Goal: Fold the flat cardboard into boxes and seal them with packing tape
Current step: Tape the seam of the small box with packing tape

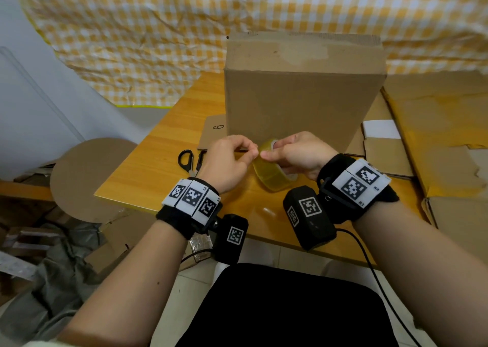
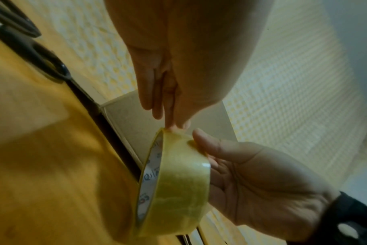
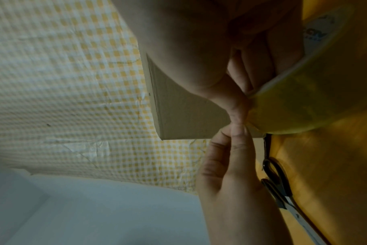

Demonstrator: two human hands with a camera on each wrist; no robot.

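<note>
- The right hand is gripping a roll of yellowish packing tape upright on the wooden worktop, fingers curled through its core, likely steadying it.
- The left hand is pinching the tape's loose end, probably peeling it.
- A folded cardboard box is standing just behind; scissors are lying to the left.
- Yellow checked cloth is hanging behind.

black wristbands | white coded tags | black cable

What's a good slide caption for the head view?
Both hands pick at a tape roll before a folded box; scissors alongside.
</note>
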